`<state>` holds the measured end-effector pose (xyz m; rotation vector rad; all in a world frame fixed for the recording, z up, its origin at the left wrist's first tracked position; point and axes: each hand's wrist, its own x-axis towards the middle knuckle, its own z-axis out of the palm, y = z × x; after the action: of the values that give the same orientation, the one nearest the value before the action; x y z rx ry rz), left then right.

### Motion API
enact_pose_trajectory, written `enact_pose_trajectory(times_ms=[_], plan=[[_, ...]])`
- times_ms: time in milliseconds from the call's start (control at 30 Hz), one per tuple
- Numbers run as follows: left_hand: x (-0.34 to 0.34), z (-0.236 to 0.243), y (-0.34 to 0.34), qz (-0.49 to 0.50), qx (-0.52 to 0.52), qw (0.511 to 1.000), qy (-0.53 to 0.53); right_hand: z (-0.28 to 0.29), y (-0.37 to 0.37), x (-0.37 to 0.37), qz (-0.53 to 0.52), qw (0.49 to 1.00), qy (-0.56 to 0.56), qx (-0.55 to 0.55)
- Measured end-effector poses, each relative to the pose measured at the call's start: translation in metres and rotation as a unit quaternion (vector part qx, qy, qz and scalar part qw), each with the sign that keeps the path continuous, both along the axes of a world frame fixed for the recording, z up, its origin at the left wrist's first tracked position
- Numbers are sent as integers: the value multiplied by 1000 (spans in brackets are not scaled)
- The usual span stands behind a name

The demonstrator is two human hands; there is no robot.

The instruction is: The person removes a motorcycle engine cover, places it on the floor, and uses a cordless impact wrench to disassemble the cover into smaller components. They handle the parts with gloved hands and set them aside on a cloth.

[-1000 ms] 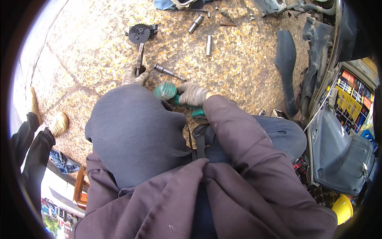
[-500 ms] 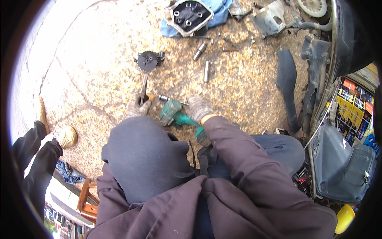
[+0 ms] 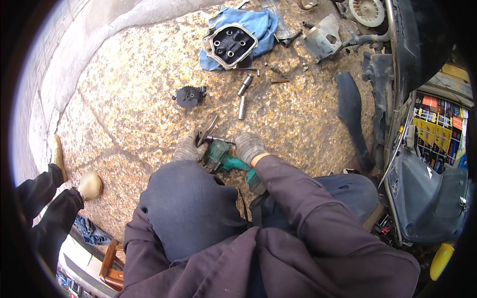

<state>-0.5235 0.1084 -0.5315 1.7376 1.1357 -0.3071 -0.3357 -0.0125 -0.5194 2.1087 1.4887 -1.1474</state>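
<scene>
My left hand [image 3: 188, 147], in a grey work glove, is closed around a long narrow metal tool [image 3: 209, 126] whose kind I cannot make out. My right hand [image 3: 250, 147], gloved too, grips one end of a socket on a thin bar [image 3: 222, 141]; its socket end lies close to the left fingers. Under both hands a green cordless power tool [image 3: 220, 160] rests on the ground, partly behind my knee. Ahead of the left hand sits a black toothed gear part [image 3: 189, 97]. Two steel sockets [image 3: 242, 108] lie farther off, end to end.
An oily metal cover [image 3: 231, 45] lies on a blue cloth [image 3: 265, 27] at the far side. Dark plastic panels [image 3: 352, 104] and a scooter-like body [image 3: 422, 193] line the right. Another person's shoe [image 3: 91, 186] stands at left, near a wooden stool [image 3: 111, 265].
My left hand has come right, toward the power tool, and its metal tool now tilts right. The socket's end and the left hand are now close together. The view has shifted.
</scene>
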Motion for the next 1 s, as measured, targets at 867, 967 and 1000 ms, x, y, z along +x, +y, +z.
enact_pose_trajectory(times_ms=[867, 967, 1000], plan=[[30, 19, 20, -103, 65, 992, -7, 58, 61, 61, -109, 955, 204, 186], [32, 19, 24, -106, 82, 989, -56, 54, 67, 72, -104, 949, 230, 191], [31, 19, 25, -98, 78, 990, -64, 51, 69, 74, -86, 953, 216, 197]])
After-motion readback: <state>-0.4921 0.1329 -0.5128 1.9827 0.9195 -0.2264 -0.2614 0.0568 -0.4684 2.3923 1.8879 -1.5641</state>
